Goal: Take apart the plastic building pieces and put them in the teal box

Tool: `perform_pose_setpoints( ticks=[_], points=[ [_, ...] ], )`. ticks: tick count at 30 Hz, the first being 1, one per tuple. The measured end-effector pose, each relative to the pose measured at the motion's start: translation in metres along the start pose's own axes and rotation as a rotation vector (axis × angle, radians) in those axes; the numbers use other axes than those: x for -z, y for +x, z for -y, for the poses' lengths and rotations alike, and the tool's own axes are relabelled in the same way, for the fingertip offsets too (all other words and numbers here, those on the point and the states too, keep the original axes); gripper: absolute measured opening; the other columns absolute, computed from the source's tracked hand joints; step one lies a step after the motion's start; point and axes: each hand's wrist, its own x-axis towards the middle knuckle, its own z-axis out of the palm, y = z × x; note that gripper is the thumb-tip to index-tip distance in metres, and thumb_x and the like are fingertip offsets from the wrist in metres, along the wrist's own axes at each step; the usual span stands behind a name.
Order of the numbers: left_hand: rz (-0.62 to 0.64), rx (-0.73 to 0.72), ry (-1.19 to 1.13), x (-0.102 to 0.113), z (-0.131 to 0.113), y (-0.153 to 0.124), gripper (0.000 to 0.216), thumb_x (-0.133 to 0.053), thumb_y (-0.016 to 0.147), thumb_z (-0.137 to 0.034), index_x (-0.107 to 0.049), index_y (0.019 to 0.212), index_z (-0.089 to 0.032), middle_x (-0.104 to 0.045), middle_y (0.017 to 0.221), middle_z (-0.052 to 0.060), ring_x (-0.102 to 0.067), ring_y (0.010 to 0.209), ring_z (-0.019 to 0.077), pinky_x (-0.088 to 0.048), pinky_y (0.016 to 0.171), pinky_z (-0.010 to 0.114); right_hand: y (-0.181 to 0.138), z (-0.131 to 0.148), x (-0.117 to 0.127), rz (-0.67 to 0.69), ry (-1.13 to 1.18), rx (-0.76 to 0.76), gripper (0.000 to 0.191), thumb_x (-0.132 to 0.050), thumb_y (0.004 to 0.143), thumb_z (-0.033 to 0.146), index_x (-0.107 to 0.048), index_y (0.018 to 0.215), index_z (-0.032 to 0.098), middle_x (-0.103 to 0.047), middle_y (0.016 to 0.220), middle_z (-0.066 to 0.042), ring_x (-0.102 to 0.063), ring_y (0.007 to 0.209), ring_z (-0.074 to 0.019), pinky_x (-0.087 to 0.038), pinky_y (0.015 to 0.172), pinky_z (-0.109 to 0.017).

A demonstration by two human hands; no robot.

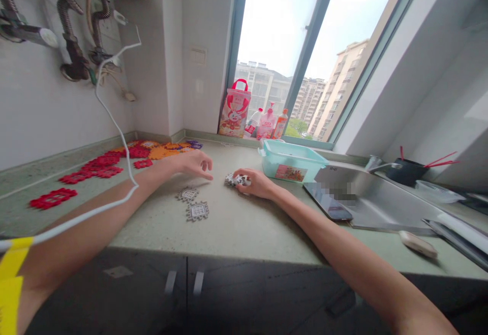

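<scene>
To the left of the tub (pixel 271 167) and nearer than it, two grey pieces (pixel 197 212) lie flat, close together; these look set out already. Just left of the tub, the right hand (pixel 259 183) is closed narrowly round a clump of pieces (pixel 230 179). They are bunched rather than spread, so I judge that these are left to do. Farther left of the tub, the left hand (pixel 190 164) appears empty, thumb and fingers curled with a fairly wide gap. Well left of the tub lie red pieces (pixel 95 167), with orange pieces (pixel 168 150) and purple pieces (pixel 194 144) at their far end, mostly grouped by colour; that part seems done. Whether more lie inside the tub I cannot tell.

Counting from near to far: two cupboard handles (pixel 198 282), below and left of the tub; two grey pieces; one phone (pixel 328 201), just to the right of the tub on its near side. The clump cannot be counted. Among the reds, two stand alone; the others overlap too much for a sure number, as do the orange and purple ones. There is one tub, one sink (pixel 381 203) to its right and, beyond that, one dark pot (pixel 406 171) with red sticks. On the sill behind the tub stand one bag (pixel 235 114), one pump bottle (pixel 267 124) and one orange-capped bottle (pixel 280 125).
</scene>
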Motion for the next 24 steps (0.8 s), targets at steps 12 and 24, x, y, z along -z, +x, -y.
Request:
perform_pose_setpoints(
  ticks=[12,24],
  points=[
    [0.608,0.395,-0.170,0.032,-0.024,-0.031,0.069,-0.095,0.042,-0.074,-0.074,0.081,-0.022,-0.074,0.076,0.012,-0.070,0.061,0.0291,-0.051,0.051,0.033,-0.013,0.012,0.060,-0.235,-0.501,0.189,0.033,-0.077,0.087,0.029,-0.077,0.120,0.029,-0.078,0.124,-0.005,-0.070,0.110,-0.0255,-0.047,0.103,-0.039],
    [0.379,0.156,-0.044,0.007,-0.059,-0.022,0.084,-0.092,0.046,-0.072,-0.069,0.112,-0.025,-0.074,0.112,0.007,-0.069,0.086,0.0243,-0.049,0.062,0.027,-0.046,-0.044,0.137,-0.703,-0.682,-0.421,0.034,-0.070,0.090,0.042,-0.080,0.120,0.031,-0.079,0.109,-0.005,-0.071,0.094,-0.0270,-0.050,0.083,-0.037]
  ],
)
